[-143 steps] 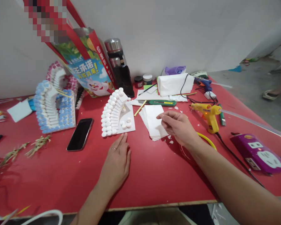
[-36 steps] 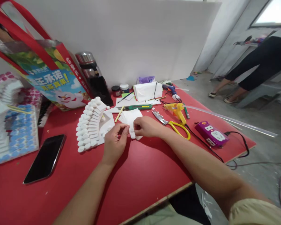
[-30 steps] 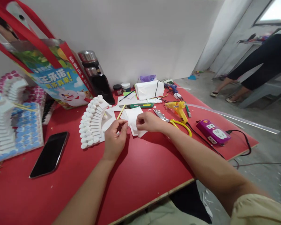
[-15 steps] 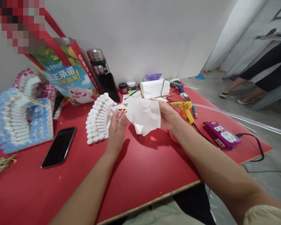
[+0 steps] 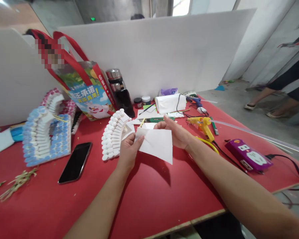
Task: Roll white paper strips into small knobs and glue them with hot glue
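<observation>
Between finger and thumb of my left hand (image 5: 130,148) is the left edge of a white sheet of paper (image 5: 156,143), held above the red table. My right hand (image 5: 176,132) sits just behind the sheet's right side, its fingers apart and curved, and it does not appear to grip the paper. Left of my left hand stands a fan-shaped white piece (image 5: 114,132) edged with rows of round white tips. Just beyond my hands lies a green-handled cutter (image 5: 156,119). To the right of my right hand rests a yellow glue gun (image 5: 201,125).
A purple power strip (image 5: 249,155) with a black cord lies at right. On the left are a phone (image 5: 75,162), a blue-and-white fan-shaped piece (image 5: 48,139) and a shopping bag (image 5: 89,96). A flask (image 5: 116,79) and small jars (image 5: 146,100) stand by the white partition (image 5: 179,53). A person's legs show far right.
My left hand has taken the paper's left edge, and my right hand has let go of its right side. The sheet now lies flatter and lower. The view has tilted upward.
</observation>
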Available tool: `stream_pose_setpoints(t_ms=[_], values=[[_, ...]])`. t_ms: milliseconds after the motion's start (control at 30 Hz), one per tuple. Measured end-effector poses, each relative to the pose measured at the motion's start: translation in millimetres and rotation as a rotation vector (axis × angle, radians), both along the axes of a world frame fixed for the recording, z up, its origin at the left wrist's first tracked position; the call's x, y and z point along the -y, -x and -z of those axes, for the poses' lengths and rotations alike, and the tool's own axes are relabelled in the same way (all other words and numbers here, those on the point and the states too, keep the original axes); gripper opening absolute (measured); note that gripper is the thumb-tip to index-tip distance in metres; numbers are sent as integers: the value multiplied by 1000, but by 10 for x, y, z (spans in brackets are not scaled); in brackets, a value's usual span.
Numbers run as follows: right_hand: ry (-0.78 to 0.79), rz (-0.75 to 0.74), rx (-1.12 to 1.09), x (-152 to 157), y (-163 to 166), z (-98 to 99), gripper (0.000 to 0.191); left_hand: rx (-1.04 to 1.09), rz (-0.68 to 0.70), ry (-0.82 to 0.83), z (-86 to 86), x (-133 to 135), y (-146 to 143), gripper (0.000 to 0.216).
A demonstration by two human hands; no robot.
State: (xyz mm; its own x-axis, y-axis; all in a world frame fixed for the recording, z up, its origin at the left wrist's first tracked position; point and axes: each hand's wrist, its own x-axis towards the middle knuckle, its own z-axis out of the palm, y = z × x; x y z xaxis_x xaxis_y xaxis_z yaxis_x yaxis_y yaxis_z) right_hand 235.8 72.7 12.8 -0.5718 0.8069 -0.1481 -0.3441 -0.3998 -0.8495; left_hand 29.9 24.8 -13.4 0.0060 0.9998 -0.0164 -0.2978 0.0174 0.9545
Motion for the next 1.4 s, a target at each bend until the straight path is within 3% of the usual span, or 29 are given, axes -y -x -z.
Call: stream_pose_setpoints(t_ms=[267, 533, 733, 933, 1167, 1400], values=[[-142, -44, 332, 90, 23, -34, 39, -136, 56, 13, -2, 6, 14, 43], [-83, 42, 187, 36, 18, 50, 40, -108, 5, -25, 19, -62, 56, 31], [-71, 37, 119, 28, 7, 79, 24, -127, -10, -75, -30, -37, 74, 16], [-46, 129, 145, 55, 73, 23, 12, -118, 10, -34, -67, -20, 92, 24], [-17, 140, 128, 77, 95, 22, 18, 51, 12, 13, -85, -65, 77, 25], [-61, 84, 154, 63, 81, 62, 40, -10, 62, -21, -77, -61, 64, 23]])
